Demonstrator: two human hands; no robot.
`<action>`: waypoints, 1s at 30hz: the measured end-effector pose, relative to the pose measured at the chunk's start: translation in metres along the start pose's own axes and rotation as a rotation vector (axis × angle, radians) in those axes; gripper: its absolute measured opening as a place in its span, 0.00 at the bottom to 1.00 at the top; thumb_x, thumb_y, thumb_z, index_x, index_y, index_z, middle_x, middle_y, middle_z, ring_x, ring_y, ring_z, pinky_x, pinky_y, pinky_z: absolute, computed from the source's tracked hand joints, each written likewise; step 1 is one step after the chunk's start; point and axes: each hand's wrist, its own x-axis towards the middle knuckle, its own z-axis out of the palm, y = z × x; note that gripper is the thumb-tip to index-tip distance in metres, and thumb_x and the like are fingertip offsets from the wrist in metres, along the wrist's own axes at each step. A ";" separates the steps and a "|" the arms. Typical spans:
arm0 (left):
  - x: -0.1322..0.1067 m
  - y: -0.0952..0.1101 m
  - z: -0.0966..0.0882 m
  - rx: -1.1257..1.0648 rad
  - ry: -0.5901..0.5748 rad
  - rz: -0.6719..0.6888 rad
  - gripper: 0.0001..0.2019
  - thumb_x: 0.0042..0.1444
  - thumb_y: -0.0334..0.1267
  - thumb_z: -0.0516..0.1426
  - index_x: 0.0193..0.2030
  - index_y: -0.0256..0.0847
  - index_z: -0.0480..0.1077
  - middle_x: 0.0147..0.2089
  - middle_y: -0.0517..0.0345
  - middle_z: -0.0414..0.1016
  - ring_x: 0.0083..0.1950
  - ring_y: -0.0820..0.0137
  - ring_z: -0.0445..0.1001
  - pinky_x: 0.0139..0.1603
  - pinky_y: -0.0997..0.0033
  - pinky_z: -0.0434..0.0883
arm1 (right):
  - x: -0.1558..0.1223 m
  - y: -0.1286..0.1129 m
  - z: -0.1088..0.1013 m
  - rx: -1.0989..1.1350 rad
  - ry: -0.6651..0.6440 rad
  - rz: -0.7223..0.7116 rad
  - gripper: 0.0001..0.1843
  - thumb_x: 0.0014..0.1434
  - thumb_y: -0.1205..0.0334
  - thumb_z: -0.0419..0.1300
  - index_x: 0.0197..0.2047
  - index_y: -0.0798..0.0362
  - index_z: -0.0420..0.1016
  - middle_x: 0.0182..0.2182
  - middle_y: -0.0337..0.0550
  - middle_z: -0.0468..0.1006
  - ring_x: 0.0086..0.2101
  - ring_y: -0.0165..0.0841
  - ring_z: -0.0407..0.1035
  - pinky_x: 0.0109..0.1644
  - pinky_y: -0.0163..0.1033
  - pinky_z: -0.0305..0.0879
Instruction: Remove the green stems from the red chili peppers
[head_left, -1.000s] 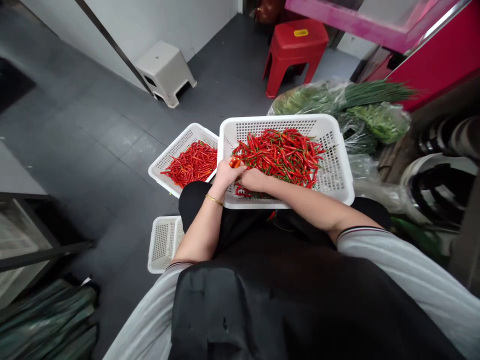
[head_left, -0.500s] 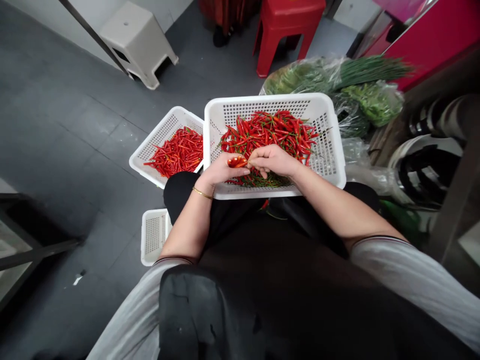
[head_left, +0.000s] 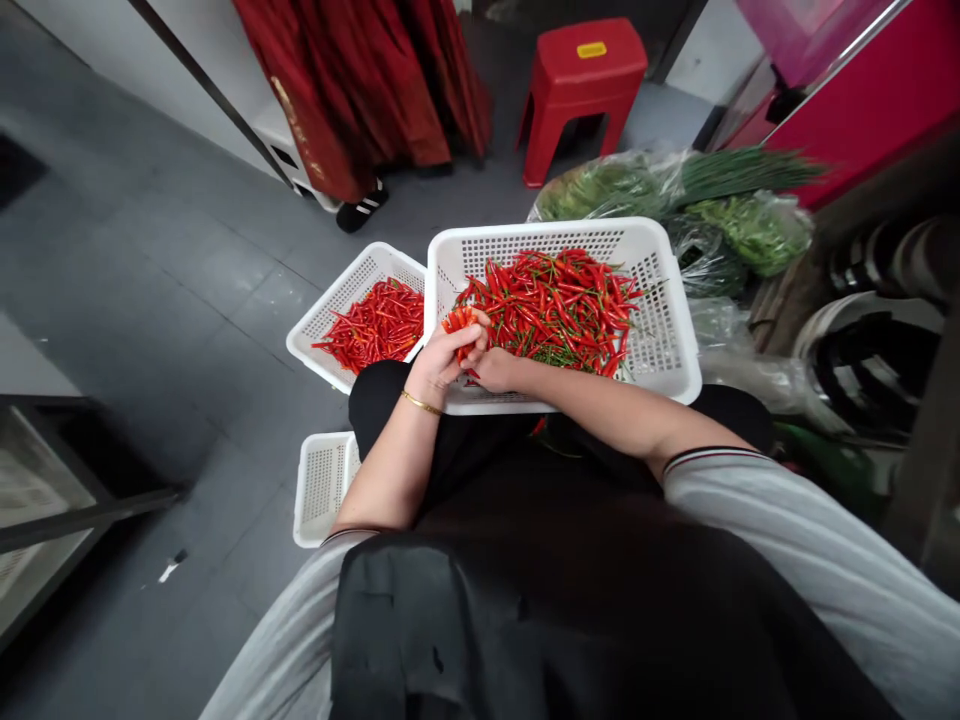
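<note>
Across the lap (head_left: 379, 395): large basket (head_left: 525, 231), white slotted plastic, heaped with red chillies (head_left: 555, 300); green stalks (head_left: 559, 355) gather thickest towards its six o'clock.
Left hand (head_left: 448, 355): at the large basket's eight o'clock, closed round a bundle of red chillies (head_left: 460, 320), ends showing between thumb and fingers.
Right hand (head_left: 499, 370): just beside it, on the four o'clock side, fingertips hidden; whether they grip anything, I cannot tell.
Second basket (head_left: 309, 348): at nine o'clock from the large one, its pile of red chillies (head_left: 379, 325) showing little green.
Weight and feel: each chilli is probably very light; the glossy skins suggest something firm yet slippery, liable to slide out of a loose bundle.
Weak spots: slim tips and stalks could snap, and hard squeezing might split the skin.
Best hold: singly, by mid-body; bundled, round the middle, snug rather than tight.
</note>
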 end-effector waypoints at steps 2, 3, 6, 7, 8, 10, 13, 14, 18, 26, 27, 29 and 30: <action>0.000 0.000 -0.001 0.020 0.026 -0.001 0.18 0.38 0.38 0.69 0.32 0.37 0.66 0.20 0.68 0.61 0.18 0.83 0.57 0.16 0.82 0.49 | -0.005 0.005 0.004 -0.030 -0.077 0.047 0.15 0.64 0.64 0.52 0.48 0.59 0.77 0.45 0.57 0.80 0.45 0.43 0.75 0.45 0.42 0.68; 0.001 0.000 -0.001 0.036 0.049 -0.008 0.19 0.37 0.36 0.70 0.30 0.37 0.64 0.20 0.69 0.58 0.18 0.84 0.56 0.16 0.83 0.48 | -0.009 0.007 0.006 -0.038 -0.099 0.056 0.16 0.64 0.62 0.52 0.49 0.57 0.77 0.46 0.56 0.80 0.45 0.43 0.75 0.45 0.42 0.68; 0.007 -0.003 -0.003 0.143 0.177 -0.026 0.20 0.37 0.37 0.69 0.26 0.39 0.60 0.18 0.72 0.51 0.17 0.85 0.49 0.17 0.81 0.44 | -0.021 0.013 0.010 -0.020 -0.134 0.062 0.16 0.64 0.63 0.51 0.49 0.54 0.77 0.47 0.54 0.79 0.45 0.42 0.75 0.42 0.40 0.67; 0.009 -0.005 -0.004 0.218 0.240 -0.020 0.20 0.38 0.38 0.69 0.24 0.39 0.59 0.18 0.72 0.51 0.17 0.84 0.48 0.17 0.80 0.45 | -0.024 0.016 0.010 -0.001 -0.157 0.086 0.16 0.62 0.64 0.52 0.48 0.54 0.77 0.46 0.54 0.80 0.44 0.41 0.75 0.41 0.39 0.66; 0.011 -0.007 -0.005 0.315 0.295 -0.003 0.19 0.38 0.39 0.68 0.24 0.39 0.59 0.18 0.71 0.53 0.17 0.83 0.50 0.18 0.79 0.47 | -0.028 0.019 0.010 0.036 -0.168 0.111 0.14 0.59 0.65 0.54 0.45 0.55 0.78 0.44 0.52 0.81 0.42 0.40 0.75 0.39 0.38 0.65; 0.014 -0.012 -0.007 0.566 0.324 0.058 0.15 0.39 0.39 0.66 0.24 0.38 0.63 0.20 0.67 0.61 0.20 0.80 0.57 0.22 0.77 0.55 | -0.036 0.028 0.006 0.160 -0.132 0.123 0.11 0.55 0.66 0.57 0.40 0.54 0.79 0.38 0.46 0.81 0.36 0.36 0.74 0.36 0.35 0.63; 0.015 -0.020 -0.006 1.014 0.138 0.100 0.11 0.38 0.37 0.65 0.24 0.38 0.67 0.24 0.64 0.66 0.26 0.76 0.62 0.30 0.73 0.59 | -0.054 0.044 -0.006 0.364 0.071 0.063 0.07 0.53 0.65 0.58 0.32 0.54 0.78 0.31 0.40 0.80 0.32 0.30 0.70 0.36 0.32 0.60; 0.015 -0.023 -0.004 1.143 0.060 0.086 0.11 0.39 0.35 0.65 0.23 0.38 0.66 0.23 0.65 0.65 0.26 0.76 0.61 0.30 0.73 0.58 | -0.060 0.048 -0.010 0.423 0.131 0.055 0.07 0.53 0.66 0.57 0.31 0.55 0.77 0.31 0.39 0.79 0.31 0.29 0.69 0.36 0.32 0.60; 0.015 -0.029 0.004 1.327 -0.097 0.071 0.11 0.42 0.32 0.62 0.20 0.39 0.62 0.20 0.65 0.60 0.24 0.76 0.57 0.28 0.72 0.53 | -0.079 0.058 -0.015 0.604 0.174 0.116 0.09 0.57 0.67 0.53 0.34 0.55 0.75 0.30 0.39 0.80 0.28 0.27 0.69 0.35 0.31 0.61; 0.014 -0.007 -0.009 0.286 0.258 -0.048 0.15 0.43 0.43 0.64 0.31 0.40 0.63 0.22 0.65 0.63 0.21 0.77 0.61 0.20 0.78 0.55 | -0.103 0.080 0.006 0.261 0.291 0.237 0.13 0.64 0.61 0.53 0.43 0.50 0.79 0.43 0.42 0.81 0.42 0.33 0.74 0.46 0.35 0.63; 0.013 -0.005 -0.009 0.191 0.230 -0.079 0.17 0.41 0.42 0.65 0.32 0.40 0.62 0.23 0.65 0.64 0.21 0.78 0.62 0.19 0.78 0.54 | -0.101 0.077 0.007 0.215 0.255 0.200 0.13 0.64 0.60 0.53 0.45 0.48 0.79 0.43 0.42 0.81 0.42 0.34 0.74 0.45 0.35 0.63; 0.012 -0.006 -0.007 0.165 0.201 -0.113 0.17 0.40 0.40 0.66 0.31 0.40 0.62 0.22 0.65 0.64 0.19 0.79 0.60 0.17 0.79 0.51 | -0.092 0.066 0.008 0.092 0.183 0.154 0.16 0.65 0.59 0.53 0.51 0.45 0.77 0.44 0.44 0.80 0.42 0.36 0.74 0.42 0.36 0.64; 0.012 -0.009 -0.005 0.226 0.204 -0.125 0.15 0.41 0.40 0.65 0.30 0.39 0.63 0.21 0.66 0.63 0.18 0.80 0.58 0.17 0.79 0.50 | -0.086 0.061 0.008 0.024 0.144 0.151 0.17 0.65 0.59 0.52 0.53 0.45 0.76 0.45 0.47 0.80 0.41 0.37 0.75 0.40 0.37 0.64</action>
